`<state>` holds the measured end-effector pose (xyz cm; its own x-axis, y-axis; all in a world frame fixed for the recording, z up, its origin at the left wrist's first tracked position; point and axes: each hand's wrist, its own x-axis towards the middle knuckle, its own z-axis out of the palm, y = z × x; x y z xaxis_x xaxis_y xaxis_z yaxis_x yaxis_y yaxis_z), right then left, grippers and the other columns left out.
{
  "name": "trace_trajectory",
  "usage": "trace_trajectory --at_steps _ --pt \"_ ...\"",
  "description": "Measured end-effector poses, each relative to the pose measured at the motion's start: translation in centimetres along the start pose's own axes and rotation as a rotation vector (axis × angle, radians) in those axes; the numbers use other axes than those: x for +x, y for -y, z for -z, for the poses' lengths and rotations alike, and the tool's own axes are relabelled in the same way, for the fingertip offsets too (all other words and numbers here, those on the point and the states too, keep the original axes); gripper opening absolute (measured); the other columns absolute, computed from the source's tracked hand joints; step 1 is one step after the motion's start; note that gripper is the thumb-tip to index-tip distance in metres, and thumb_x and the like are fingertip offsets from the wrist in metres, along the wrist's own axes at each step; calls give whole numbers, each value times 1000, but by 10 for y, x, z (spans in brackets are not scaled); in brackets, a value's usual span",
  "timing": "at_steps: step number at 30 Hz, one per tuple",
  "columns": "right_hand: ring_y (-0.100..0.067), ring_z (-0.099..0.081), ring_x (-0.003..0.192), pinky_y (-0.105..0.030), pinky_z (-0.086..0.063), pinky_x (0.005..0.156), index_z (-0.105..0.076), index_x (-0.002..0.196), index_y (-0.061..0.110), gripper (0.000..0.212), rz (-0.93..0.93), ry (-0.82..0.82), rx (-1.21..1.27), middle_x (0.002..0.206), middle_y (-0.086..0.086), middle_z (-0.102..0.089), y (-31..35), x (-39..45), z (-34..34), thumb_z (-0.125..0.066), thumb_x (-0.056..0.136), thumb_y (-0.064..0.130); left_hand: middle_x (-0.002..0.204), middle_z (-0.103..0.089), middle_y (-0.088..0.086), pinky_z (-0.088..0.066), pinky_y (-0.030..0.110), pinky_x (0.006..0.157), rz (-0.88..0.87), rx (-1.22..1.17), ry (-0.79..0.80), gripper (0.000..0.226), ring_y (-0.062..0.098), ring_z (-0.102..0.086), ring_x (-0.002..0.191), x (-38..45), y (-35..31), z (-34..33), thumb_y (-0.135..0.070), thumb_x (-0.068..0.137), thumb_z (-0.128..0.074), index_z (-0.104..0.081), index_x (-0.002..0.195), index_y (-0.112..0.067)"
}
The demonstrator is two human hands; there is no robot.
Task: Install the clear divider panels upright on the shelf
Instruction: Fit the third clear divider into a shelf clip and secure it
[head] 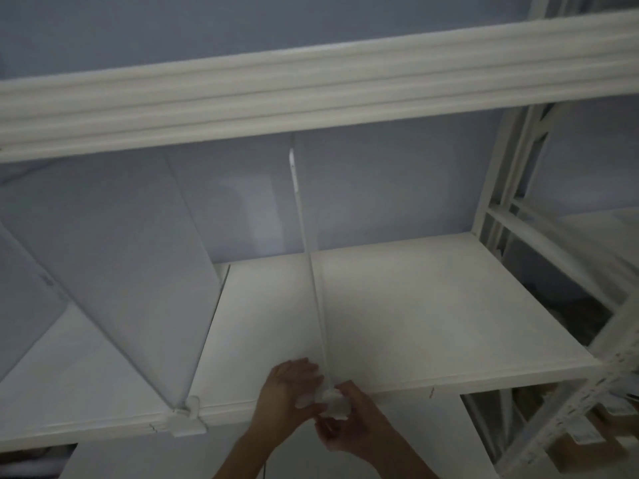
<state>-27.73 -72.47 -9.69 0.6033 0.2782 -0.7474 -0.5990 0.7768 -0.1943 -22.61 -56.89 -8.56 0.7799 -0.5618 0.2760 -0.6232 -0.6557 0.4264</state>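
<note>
A clear divider panel [304,243] stands upright and edge-on across the middle of the white shelf [432,323]. At the shelf's front edge its clear clip foot [333,402] is pinched between both hands. My left hand [290,392] presses against the panel's left side with fingers curled at the foot. From the right, my right hand [349,423] grips the clip. Two more clear panels [138,271] stand upright further left, the nearer one fixed by a white clip [188,418] on the shelf edge.
An upper shelf beam [311,88] crosses overhead. A white metal rack upright [511,188] bounds the right end, with boxes on a lower level at the far right [587,444]. The wall behind is pale blue.
</note>
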Motion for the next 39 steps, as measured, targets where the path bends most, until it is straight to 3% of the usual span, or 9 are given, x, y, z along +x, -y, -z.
trace_trajectory --at_steps 8,12,14,18,24,29,33,37,39 --pt "-29 -59 67 -35 -51 60 -62 83 1 37 -38 45 -21 67 -18 -65 6 3 0 -73 48 1 108 -65 -16 -24 2 97 -38 -19 -116 47 4 -49 107 4 0 -6 -60 54 -65 -73 87 -28" --pt "-30 -59 67 -36 -50 62 -63 82 1 19 -39 73 -3 66 -19 -67 7 3 2 -70 65 5 130 -37 -45 -28 4 96 -41 -53 -177 56 -14 -34 124 4 1 -10 -58 50 -72 -63 98 -31" --pt "-29 -61 57 -36 -51 60 -62 85 4 19 -49 71 8 64 -19 -67 7 6 4 -69 68 8 131 -31 -49 -30 5 96 -32 -49 -186 57 -18 -27 126 4 0 -11 -56 49 -76 -64 98 -31" --pt "-29 -58 67 -36 -50 61 -61 92 5 24 -74 58 -18 66 -19 -67 10 8 5 -68 71 13 133 -32 -47 -43 17 92 19 -108 -168 57 -4 -42 121 3 0 -14 -50 50 -83 -64 100 -31" --pt "-29 -54 74 -36 -51 59 -58 99 7 29 -97 76 -11 93 -18 -60 14 12 14 -67 75 21 131 -52 -25 -37 18 101 66 -87 -117 52 6 -46 125 5 -3 -20 -62 62 -74 -73 100 -26" --pt "-29 -55 69 -35 -49 62 -59 87 7 18 -89 51 -11 77 -15 -61 24 7 22 -64 82 23 118 -61 -22 -32 6 98 92 -151 -176 45 -3 -41 124 8 -13 -31 -56 58 -80 -76 92 -27" --pt "-28 -55 70 -36 -52 63 -57 87 8 19 -91 35 -21 55 -17 -64 34 -2 31 -66 77 21 126 -51 -34 -36 10 97 99 -197 -206 45 -8 -38 124 15 -24 -40 -53 57 -82 -76 92 -25" --pt "-27 -62 50 -36 -50 64 -58 84 6 18 -73 20 -22 50 -16 -63 43 -10 39 -65 76 21 126 -51 -33 -42 23 95 70 -170 -205 46 -2 -40 125 21 -35 -49 -58 60 -78 -74 94 -28" --pt "-28 -62 54 -38 -48 67 -58 82 4 19 -77 25 -21 49 -18 -62 51 -18 44 -65 75 20 126 -49 -37 -41 21 96 82 -187 -217 49 -6 -37 126 25 -43 -54 -62 60 -75 -74 96 -29"
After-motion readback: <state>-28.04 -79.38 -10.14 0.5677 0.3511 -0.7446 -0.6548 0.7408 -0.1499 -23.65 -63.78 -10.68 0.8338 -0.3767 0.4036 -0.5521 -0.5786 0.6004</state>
